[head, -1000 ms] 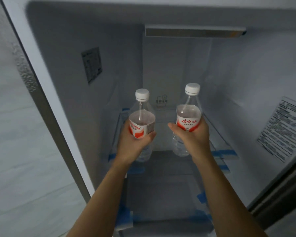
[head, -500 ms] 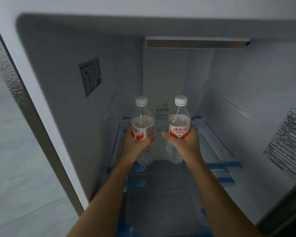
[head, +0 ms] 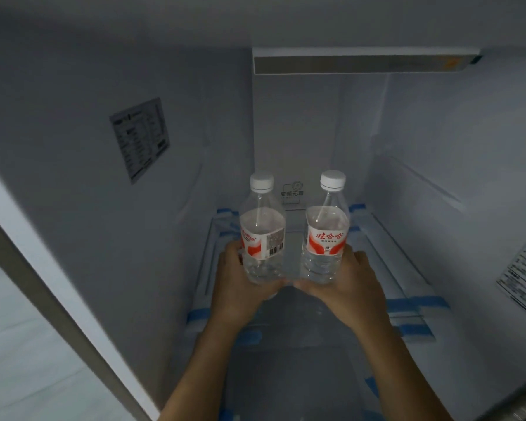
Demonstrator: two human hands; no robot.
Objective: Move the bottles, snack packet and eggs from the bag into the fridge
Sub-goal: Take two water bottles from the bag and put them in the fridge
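Deeper over shelf (head: 389, 268) (blue-taped): left hand (head: 237, 296) grips left bottle (head: 263, 229), right hand (head: 349, 290) right bottle (head: 327, 235).

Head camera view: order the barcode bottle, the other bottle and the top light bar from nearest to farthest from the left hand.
1. Barcode bottle, gripped by the left hand.
2. Other bottle, just to its right.
3. Light bar, up at the back.

Head view looks forward and down, close into the fridge (head: 164, 268)
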